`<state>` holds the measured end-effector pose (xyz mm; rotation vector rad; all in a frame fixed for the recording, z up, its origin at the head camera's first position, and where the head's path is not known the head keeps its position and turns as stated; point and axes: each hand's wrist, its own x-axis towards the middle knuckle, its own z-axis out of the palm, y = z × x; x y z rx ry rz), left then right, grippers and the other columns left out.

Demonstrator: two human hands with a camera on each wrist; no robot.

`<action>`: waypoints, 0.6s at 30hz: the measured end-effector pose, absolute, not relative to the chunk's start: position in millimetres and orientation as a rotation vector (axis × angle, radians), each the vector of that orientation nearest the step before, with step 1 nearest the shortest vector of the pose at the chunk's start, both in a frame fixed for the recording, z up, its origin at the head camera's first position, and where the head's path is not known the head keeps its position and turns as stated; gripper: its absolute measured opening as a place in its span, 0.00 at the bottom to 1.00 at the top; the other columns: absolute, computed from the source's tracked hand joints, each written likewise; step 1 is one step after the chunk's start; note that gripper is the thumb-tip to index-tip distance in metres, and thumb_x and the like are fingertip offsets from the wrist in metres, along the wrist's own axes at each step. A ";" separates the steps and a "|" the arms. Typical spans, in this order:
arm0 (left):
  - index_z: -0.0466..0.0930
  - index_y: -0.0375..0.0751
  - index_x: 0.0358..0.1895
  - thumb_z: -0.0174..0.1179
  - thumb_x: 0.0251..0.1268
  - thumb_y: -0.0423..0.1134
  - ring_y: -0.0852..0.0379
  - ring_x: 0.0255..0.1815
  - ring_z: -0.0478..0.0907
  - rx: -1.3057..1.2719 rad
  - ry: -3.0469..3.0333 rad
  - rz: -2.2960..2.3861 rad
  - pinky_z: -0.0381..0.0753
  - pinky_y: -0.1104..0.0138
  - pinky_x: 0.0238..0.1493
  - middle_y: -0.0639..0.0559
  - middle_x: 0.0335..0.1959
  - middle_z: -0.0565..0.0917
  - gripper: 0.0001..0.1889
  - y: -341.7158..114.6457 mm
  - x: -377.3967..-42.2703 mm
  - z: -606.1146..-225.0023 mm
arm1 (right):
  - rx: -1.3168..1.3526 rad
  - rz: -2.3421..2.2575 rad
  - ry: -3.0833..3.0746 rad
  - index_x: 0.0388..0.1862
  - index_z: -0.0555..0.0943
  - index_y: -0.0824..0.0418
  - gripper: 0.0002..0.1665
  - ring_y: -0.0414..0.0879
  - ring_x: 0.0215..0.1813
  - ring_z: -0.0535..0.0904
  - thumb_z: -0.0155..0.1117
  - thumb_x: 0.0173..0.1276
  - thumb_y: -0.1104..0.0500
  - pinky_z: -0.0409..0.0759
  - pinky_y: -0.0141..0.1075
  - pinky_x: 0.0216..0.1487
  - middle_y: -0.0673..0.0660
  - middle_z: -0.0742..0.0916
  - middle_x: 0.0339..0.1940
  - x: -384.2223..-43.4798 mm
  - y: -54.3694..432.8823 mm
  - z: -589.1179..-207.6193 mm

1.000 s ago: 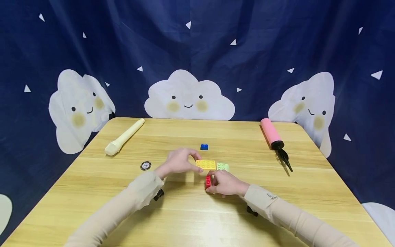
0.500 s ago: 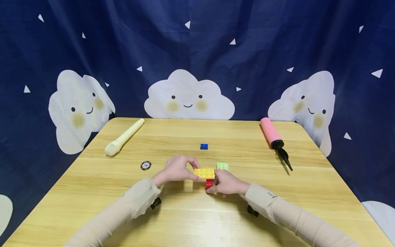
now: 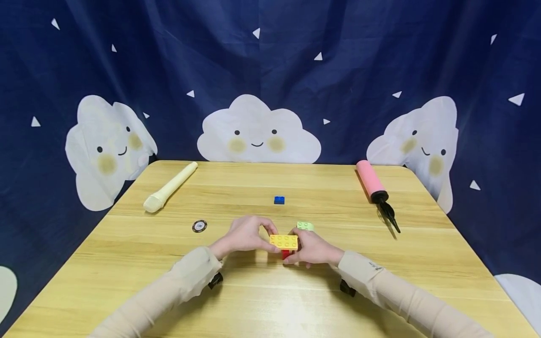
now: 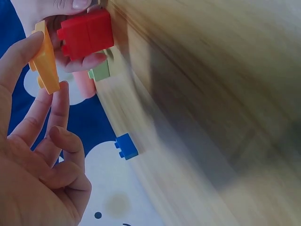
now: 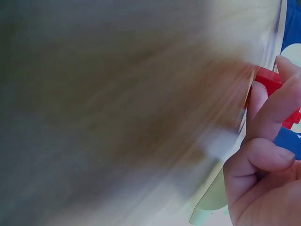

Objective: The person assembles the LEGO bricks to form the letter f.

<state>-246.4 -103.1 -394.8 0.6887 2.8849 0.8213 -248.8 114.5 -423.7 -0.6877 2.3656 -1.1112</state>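
Note:
My left hand (image 3: 247,233) pinches a flat yellow toy brick (image 3: 284,241) by its left end, between thumb and fingers, studs up. Directly beneath it is a red toy brick (image 3: 285,254), mostly covered in the head view. My right hand (image 3: 313,247) grips this red brick from the right and holds it upright on the table. In the left wrist view, a small gap shows between the yellow brick and the studs of the red brick (image 4: 89,35), which has a seam across its middle. A light green brick (image 3: 305,226) lies just behind my right hand, partly hidden.
A small blue brick (image 3: 279,200) lies farther back on the wooden table (image 3: 236,183). At left are a cream microphone-shaped object (image 3: 171,187) and a round chip (image 3: 199,226). A pink hand pump (image 3: 372,180) with a black nozzle end lies at right. A dark blue curtain hangs behind.
My left hand has brought the yellow brick from beside the green one toward me, over the red brick. My right hand has stayed almost in place on the red brick.

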 end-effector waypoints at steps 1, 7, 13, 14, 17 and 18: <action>0.81 0.65 0.30 0.75 0.35 0.58 0.66 0.27 0.70 0.696 2.884 0.818 0.64 0.65 0.34 0.74 0.30 0.82 0.16 -102.0 -246.5 -394.9 | -0.693 -1.116 2.366 0.51 0.70 0.66 0.33 0.43 0.15 0.73 0.76 0.52 0.57 0.75 0.35 0.15 0.54 0.82 0.29 -249.0 115.3 -423.7; 0.82 0.64 0.31 0.75 0.36 0.58 0.65 0.26 0.70 0.708 2.876 0.814 0.65 0.65 0.31 0.73 0.30 0.82 0.16 -96.2 -247.1 -396.8 | -0.716 -1.124 2.382 0.52 0.70 0.67 0.32 0.42 0.13 0.72 0.76 0.53 0.57 0.75 0.35 0.14 0.54 0.81 0.31 -249.0 117.8 -425.4; 0.81 0.65 0.31 0.75 0.38 0.58 0.65 0.29 0.71 0.695 2.863 0.816 0.65 0.64 0.32 0.74 0.30 0.81 0.15 -92.5 -246.7 -399.5 | -0.713 -1.138 2.404 0.51 0.70 0.66 0.30 0.42 0.13 0.73 0.75 0.54 0.58 0.75 0.35 0.14 0.54 0.81 0.32 -248.2 119.3 -427.6; 0.81 0.65 0.31 0.75 0.38 0.57 0.65 0.30 0.72 0.693 2.865 0.813 0.65 0.64 0.33 0.74 0.30 0.81 0.15 -92.0 -246.5 -399.7 | -0.713 -1.140 2.409 0.51 0.71 0.65 0.30 0.42 0.14 0.73 0.75 0.54 0.58 0.75 0.35 0.14 0.55 0.81 0.32 -248.0 119.2 -427.7; 0.82 0.65 0.32 0.74 0.38 0.57 0.65 0.31 0.73 0.695 2.868 0.814 0.65 0.64 0.33 0.73 0.30 0.81 0.15 -90.6 -245.8 -400.0 | -0.729 -1.146 2.431 0.50 0.72 0.64 0.29 0.42 0.14 0.73 0.75 0.53 0.58 0.75 0.35 0.14 0.55 0.81 0.34 -247.2 118.8 -427.3; 0.82 0.65 0.32 0.74 0.38 0.57 0.65 0.31 0.73 0.698 2.868 0.814 0.65 0.64 0.33 0.73 0.30 0.81 0.15 -90.2 -245.7 -400.1 | -0.739 -1.147 2.438 0.50 0.72 0.64 0.28 0.42 0.14 0.73 0.76 0.53 0.58 0.75 0.35 0.14 0.55 0.81 0.35 -246.8 118.5 -426.9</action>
